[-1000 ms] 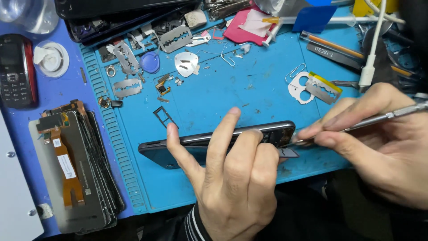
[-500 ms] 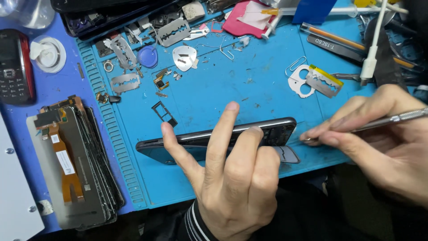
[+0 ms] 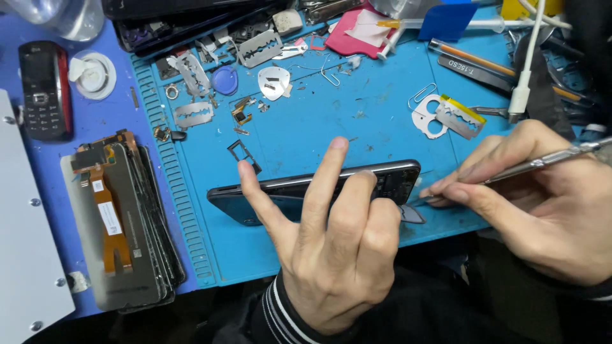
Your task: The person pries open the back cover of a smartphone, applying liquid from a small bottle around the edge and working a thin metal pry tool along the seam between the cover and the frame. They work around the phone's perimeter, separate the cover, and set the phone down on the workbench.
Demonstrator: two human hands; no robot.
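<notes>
The left hand holds a dark phone up on its edge over the blue mat. Its thumb presses the near side of the phone, two bent fingers curl over the top edge, and the pointer finger sticks out straight past the far side. The phone lies long and flat-sided, running from beyond the thumb across to the other hand. The right hand pinches a thin metal tool between thumb and fingers, closed tight around it like a pencil. The tip of the tool points at the end of the phone nearest those fingers; I cannot tell if it touches. A small grey pick lies on the mat just below that tip, beside the left knuckles. A little black card tray rests on the mat just beyond the left thumb. Farther past the straight finger lie razor blades, a blue round pick and a paper clip. Off to the thumb's side, away from the mat, sits a stack of phone screens with an orange strip on top, and a small black and red button phone lies beyond it. Above the right fingers hangs a white cable.
</notes>
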